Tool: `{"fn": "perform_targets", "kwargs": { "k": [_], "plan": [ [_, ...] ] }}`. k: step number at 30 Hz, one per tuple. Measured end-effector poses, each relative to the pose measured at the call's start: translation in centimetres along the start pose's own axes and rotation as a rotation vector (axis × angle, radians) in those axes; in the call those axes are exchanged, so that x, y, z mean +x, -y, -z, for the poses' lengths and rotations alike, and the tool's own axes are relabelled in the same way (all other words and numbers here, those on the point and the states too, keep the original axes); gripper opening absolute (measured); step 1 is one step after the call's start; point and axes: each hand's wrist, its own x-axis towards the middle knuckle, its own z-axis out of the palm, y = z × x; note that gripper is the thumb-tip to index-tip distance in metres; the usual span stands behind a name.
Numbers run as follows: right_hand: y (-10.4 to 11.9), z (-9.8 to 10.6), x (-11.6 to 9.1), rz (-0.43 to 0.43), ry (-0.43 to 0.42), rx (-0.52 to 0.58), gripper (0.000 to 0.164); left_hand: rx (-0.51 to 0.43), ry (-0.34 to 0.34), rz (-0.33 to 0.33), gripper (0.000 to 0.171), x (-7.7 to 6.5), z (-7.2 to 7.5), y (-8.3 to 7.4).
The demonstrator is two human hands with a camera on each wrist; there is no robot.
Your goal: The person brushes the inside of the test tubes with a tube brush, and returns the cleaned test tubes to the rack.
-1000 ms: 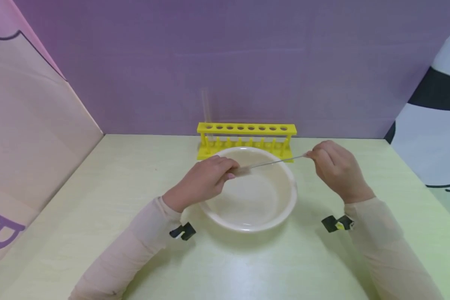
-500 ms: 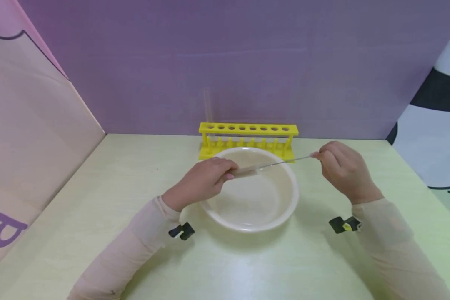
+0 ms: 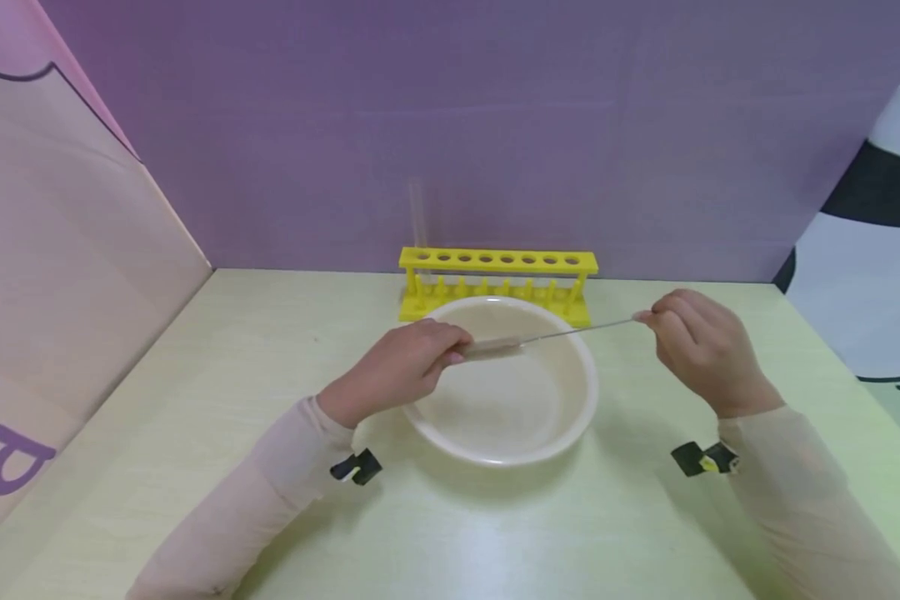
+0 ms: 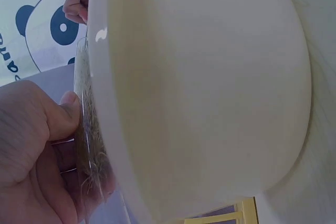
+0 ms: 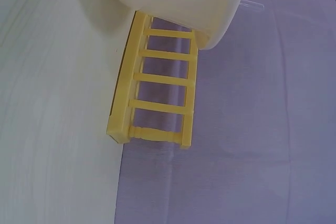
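Note:
My left hand (image 3: 396, 367) grips a clear glass test tube (image 3: 495, 347) that lies almost level over the cream basin (image 3: 498, 458). In the left wrist view, the bristles of a test tube brush (image 4: 90, 145) show inside the glass, and thumb and fingers wrap the tube. The brush's thin wire handle (image 3: 585, 328) runs out of the tube's mouth to the right. My right hand (image 3: 708, 354) pinches the far end of that wire, beyond the basin's right rim. The right wrist view does not show the hand.
Behind the basin stands a yellow test tube rack (image 3: 498, 258). Another clear test tube (image 3: 417, 217) is upright in its leftmost hole. A purple backdrop (image 3: 495, 125) closes off the far table edge, and printed panels flank both sides.
My right hand has moved right and a little down, with the wire end still pinched. The left hand stays nearly in place, and more of the tube shows past its fingers.

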Motion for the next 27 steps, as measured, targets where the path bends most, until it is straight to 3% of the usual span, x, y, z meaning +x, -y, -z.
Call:
{"fn": "perform_targets", "kwargs": {
  "k": [27],
  "plan": [
    [0.6,1.1,-0.1,-0.003,-0.092,-0.028,0.032,0.034,-0.035,-0.045,0.016,-0.9,0.1,0.8]
  ]
}}
